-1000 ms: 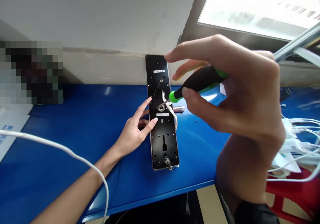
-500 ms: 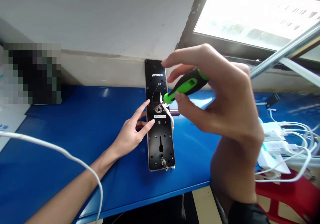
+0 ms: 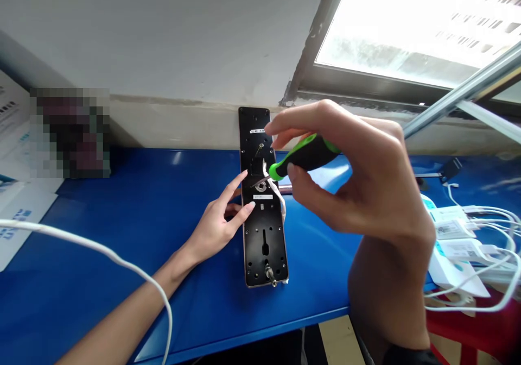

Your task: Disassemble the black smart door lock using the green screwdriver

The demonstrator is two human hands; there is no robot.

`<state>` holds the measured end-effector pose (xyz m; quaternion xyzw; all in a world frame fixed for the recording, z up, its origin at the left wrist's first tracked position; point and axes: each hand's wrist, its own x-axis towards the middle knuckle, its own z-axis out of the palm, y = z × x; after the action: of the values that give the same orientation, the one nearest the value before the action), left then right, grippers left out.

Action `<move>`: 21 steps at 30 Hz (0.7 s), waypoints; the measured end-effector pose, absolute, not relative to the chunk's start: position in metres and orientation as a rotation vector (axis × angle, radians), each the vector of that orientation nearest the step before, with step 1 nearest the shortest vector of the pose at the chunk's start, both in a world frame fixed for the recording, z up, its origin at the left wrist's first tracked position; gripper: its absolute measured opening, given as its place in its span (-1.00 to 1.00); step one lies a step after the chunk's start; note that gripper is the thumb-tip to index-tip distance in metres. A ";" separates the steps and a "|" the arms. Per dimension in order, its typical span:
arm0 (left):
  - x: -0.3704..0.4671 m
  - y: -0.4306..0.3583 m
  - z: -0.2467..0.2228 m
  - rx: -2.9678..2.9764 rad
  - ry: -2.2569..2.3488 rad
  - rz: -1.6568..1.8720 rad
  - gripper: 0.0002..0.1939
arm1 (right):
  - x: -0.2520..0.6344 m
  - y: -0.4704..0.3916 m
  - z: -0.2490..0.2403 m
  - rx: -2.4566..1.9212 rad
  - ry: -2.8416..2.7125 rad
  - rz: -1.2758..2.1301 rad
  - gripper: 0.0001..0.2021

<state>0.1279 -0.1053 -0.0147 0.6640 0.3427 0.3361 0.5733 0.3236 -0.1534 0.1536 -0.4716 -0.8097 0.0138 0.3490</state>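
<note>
A long black door lock panel [image 3: 266, 218] lies back side up on the blue table, its far end close to the wall. It has screw holes, a keyhole-shaped slot, a silver square-holed hub [image 3: 260, 187] and a metal post [image 3: 270, 274] near its front end. My left hand [image 3: 222, 215] grips the panel's left edge, with thumb and forefinger on its face. A green and black screwdriver [image 3: 303, 156] is held in my right hand [image 3: 358, 175]. The shaft slants down left, its tip over the panel just beside the hub. A white cable [image 3: 277, 190] runs along the panel's right side.
White adapters [image 3: 451, 229] and tangled white cables stand at the table's right end, above a red stool [image 3: 480, 327]. Another white cable [image 3: 101, 248] crosses the left foreground, over my forearm. White boxes [image 3: 16, 213] are at far left. A window [image 3: 407, 33] is upper right.
The screwdriver handle has turned in my right hand: its green inset faced me before, and now mostly black shows. My left hand stays on the panel. The whole view has shifted slightly.
</note>
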 end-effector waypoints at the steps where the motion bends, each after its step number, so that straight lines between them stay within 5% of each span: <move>1: 0.128 -0.105 -0.014 1.564 0.799 0.788 -0.30 | 0.323 -0.154 0.153 -1.215 -2.096 0.053 -0.49; 7: 0.127 -0.105 -0.014 1.647 0.832 0.794 -0.37 | 0.324 -0.149 0.149 -1.191 -2.079 -0.038 -0.72; 15: 0.128 -0.093 -0.002 2.236 1.035 1.089 -0.60 | 0.322 -0.145 0.148 -1.224 -2.020 0.149 -0.46; 21: 0.143 -0.074 0.022 2.417 0.662 1.247 -0.85 | 0.336 -0.140 0.147 -1.089 -1.999 0.238 -0.43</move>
<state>0.1431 -0.0742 0.0218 0.8509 0.2331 0.4388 0.1703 0.3357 -0.1396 0.1466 -0.4331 -0.7951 0.0949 0.4138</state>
